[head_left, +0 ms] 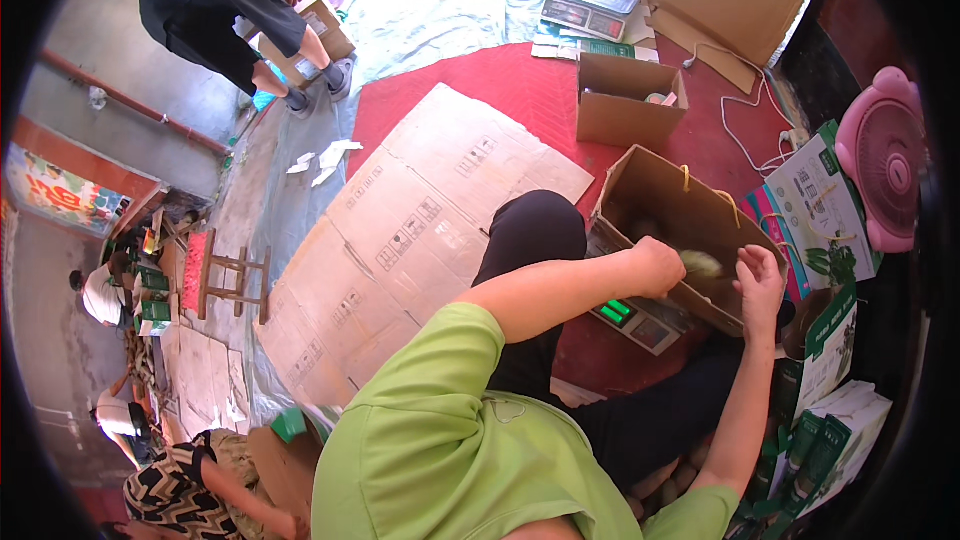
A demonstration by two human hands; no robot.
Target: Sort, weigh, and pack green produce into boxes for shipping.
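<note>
Over the near edge of an open brown cardboard box [650,172] I hold my left hand [655,267], its fingers curled in; what it grips, if anything, is hidden. Right beside those fingers shows a pale green roundish thing [701,264], too blurred to name. My right hand [760,285] is raised at the box's right end, fingers apart and bent, with nothing seen in it. Two yellow cord handles [728,206] loop from the box's far wall. Under the box sits a digital scale [640,328] with a lit green display. The box's inside is dark.
A smaller open carton [630,105] and another scale [592,2] stand beyond. At right are a pink fan [885,160] and printed green-and-white boxes [840,425]. Flattened cardboard [420,210] covers the floor at left. Other people [225,5] work nearby; a red-topped stool [197,272] stands left.
</note>
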